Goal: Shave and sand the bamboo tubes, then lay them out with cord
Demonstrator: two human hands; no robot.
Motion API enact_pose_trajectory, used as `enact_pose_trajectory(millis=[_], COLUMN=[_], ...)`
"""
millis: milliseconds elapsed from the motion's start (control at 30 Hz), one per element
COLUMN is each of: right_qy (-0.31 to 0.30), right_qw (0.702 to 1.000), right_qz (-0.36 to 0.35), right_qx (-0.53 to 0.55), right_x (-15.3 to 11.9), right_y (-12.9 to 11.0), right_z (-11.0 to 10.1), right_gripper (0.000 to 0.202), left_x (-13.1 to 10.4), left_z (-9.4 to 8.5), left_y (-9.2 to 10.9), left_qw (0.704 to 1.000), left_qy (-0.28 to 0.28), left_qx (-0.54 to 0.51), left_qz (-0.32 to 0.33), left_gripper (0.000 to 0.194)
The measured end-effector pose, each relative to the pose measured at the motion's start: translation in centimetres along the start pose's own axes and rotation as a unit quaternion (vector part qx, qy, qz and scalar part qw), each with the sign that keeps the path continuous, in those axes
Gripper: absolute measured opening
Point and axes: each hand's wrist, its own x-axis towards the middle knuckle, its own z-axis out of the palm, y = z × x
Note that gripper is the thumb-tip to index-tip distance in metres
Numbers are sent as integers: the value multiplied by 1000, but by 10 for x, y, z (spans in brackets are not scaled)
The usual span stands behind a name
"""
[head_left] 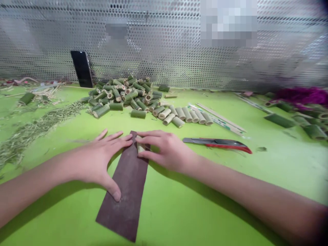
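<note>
A dark brown strip of sandpaper (128, 205) lies slantwise on the green table (179, 212). My left hand (99, 159) is spread out, its thumb and a fingertip pressing on the strip's left side. Near the strip's far end, my right hand (166, 148) grips a short pale bamboo piece (140, 147) between thumb and fingers, against the strip. Part of that piece is hidden by the fingers. Beyond the hands, several peeled pale bamboo pieces (188, 115) stand in a row beside a heap of green bamboo pieces (130, 95).
A red and black utility knife (217, 142) lies right of my right hand. Thin sticks (221, 118) are behind it. Green shavings (41, 128) spread at the left. A phone (82, 69) leans on the perforated metal screen (169, 51). Purple fibre (302, 96) and larger bamboo pieces (279, 120) lie far right.
</note>
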Motion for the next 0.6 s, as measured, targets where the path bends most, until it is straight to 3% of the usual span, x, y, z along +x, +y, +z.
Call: enact_pose_trajectory(millis=[33,200,433,600], right_qy=[-6,-65,-60,-82], right_qw=[1000,990,992,992], right_qz=[20,-114,-104,-85], right_qx=[-12,54,30,42], right_x=[-1,-6,-4,-4], right_y=[-2,-9,-1,-4], right_z=[0,4,3,0], right_gripper=[26,36,36,39], left_x=[0,1,2,1], left_z=[0,3,13,11], left_y=[0,-2,-15,-12], left_qw=[1000,999,998,998], left_qy=[3,18,50,41], left_qx=[0,21,6,10], left_qz=[4,36,32,41], left_gripper=[147,146,147,145])
